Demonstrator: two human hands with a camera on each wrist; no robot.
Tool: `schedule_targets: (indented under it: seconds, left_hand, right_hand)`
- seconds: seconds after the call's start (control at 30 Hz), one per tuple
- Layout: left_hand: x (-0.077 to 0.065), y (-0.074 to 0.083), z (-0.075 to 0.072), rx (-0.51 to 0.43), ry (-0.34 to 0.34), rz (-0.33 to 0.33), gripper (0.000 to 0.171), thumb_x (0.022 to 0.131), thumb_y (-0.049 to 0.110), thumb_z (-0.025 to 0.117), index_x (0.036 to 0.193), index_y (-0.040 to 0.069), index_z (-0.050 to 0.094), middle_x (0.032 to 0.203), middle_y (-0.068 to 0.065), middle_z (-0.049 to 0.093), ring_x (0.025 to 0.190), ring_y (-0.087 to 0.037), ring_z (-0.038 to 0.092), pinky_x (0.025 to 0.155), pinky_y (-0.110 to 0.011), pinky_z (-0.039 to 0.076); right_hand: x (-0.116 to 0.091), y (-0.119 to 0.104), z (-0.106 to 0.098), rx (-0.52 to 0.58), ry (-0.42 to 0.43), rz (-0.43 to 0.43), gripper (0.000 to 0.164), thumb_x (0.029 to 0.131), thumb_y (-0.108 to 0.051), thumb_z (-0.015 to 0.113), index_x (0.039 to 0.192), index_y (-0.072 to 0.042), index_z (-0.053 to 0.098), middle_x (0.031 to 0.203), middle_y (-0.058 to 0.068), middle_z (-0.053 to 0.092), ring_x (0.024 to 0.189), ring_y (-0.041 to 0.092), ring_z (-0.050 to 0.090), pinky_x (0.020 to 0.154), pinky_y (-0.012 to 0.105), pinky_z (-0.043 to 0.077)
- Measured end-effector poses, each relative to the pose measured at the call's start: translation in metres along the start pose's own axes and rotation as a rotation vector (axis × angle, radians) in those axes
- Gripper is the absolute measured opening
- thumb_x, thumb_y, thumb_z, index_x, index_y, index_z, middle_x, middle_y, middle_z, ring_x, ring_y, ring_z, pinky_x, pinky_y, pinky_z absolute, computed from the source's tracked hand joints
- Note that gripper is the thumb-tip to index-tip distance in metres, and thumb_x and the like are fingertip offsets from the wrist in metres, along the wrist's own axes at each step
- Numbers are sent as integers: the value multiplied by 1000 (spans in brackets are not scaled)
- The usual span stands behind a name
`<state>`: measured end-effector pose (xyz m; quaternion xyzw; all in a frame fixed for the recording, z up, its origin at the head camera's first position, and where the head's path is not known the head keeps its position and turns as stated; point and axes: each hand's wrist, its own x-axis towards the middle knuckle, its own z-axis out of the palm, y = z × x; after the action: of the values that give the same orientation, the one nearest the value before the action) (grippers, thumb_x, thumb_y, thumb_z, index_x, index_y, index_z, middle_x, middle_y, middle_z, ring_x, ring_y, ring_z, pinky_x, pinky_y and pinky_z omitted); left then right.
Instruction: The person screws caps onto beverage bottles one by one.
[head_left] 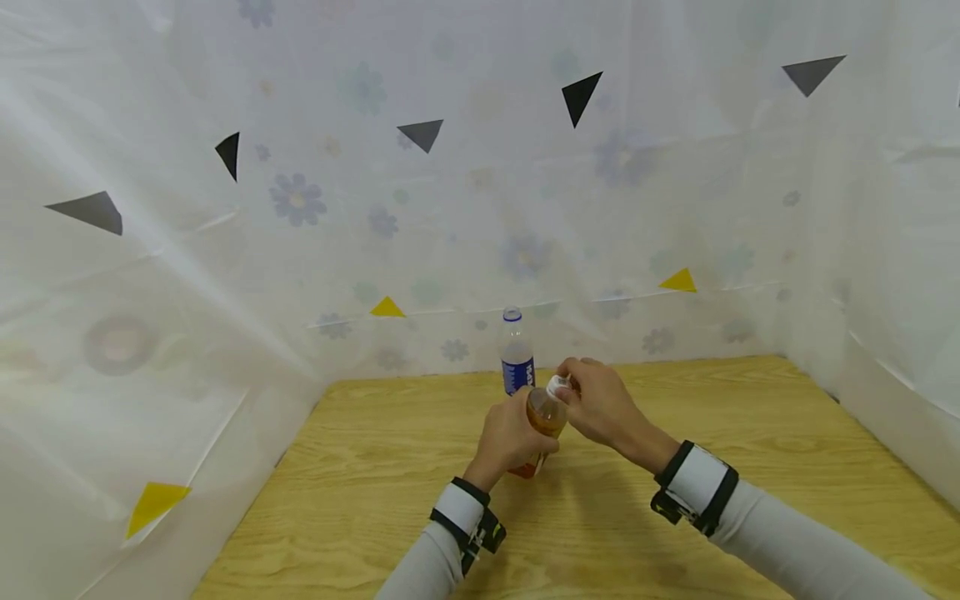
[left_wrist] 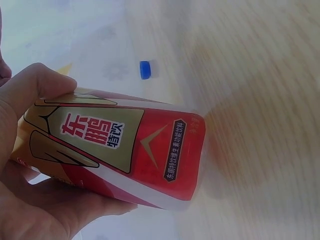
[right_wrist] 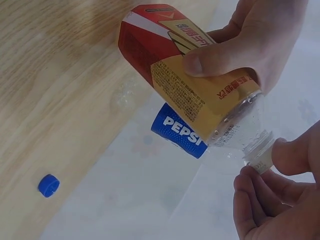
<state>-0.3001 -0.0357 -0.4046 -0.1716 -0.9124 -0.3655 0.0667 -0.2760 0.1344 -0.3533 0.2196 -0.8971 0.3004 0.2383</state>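
My left hand [head_left: 510, 437] grips a drink bottle [left_wrist: 135, 145] with a red and gold label round its body. The bottle leans, its neck toward my right hand [head_left: 600, 404]. With thumb and fingertips, the right hand pinches the white cap [right_wrist: 262, 159] at the bottle's mouth; clear neck threads show just beside the cap in the right wrist view. Behind the held bottle stands a clear Pepsi bottle [head_left: 517, 354] with a blue label and an uncapped mouth. A blue cap [right_wrist: 48, 185] lies on the table, apart from both hands.
The wood-grain table [head_left: 360, 475] runs back to a whitish plastic curtain [head_left: 465, 208] with flower prints and stuck-on triangles. More curtain hangs along the left and right sides. The Pepsi bottle stands near the table's back edge.
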Motion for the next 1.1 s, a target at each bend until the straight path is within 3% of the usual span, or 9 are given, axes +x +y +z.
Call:
schedule_targets:
  seconds: [0.57, 0.8, 1.1]
  left_hand:
    - [0, 1, -1, 26, 1, -14, 65, 70, 26, 92, 125, 13, 59, 112, -5, 72, 96, -19, 71, 81, -38, 59]
    - [1, 0, 0, 41, 9, -2, 65, 70, 27, 93, 124, 13, 59, 110, -5, 73, 94, -19, 71, 79, -37, 59]
    - [0, 0, 1, 17, 2, -17, 66, 70, 26, 92, 125, 12, 59, 113, -6, 72, 97, -21, 71, 82, -40, 59]
  right_hand:
    - [6, 5, 7, -43, 52, -14, 26, 90, -19, 70, 72, -9, 54, 65, 1, 47, 59, 15, 42, 53, 29, 35]
    - [6, 6, 7, -56, 61, -21, 30, 91, -20, 69, 69, -10, 51, 62, 1, 44, 57, 15, 40, 53, 29, 33]
    - [3, 7, 6, -69, 11, 8, 26, 95, -23, 66, 76, -9, 55, 67, 2, 49, 59, 15, 41, 56, 29, 34]
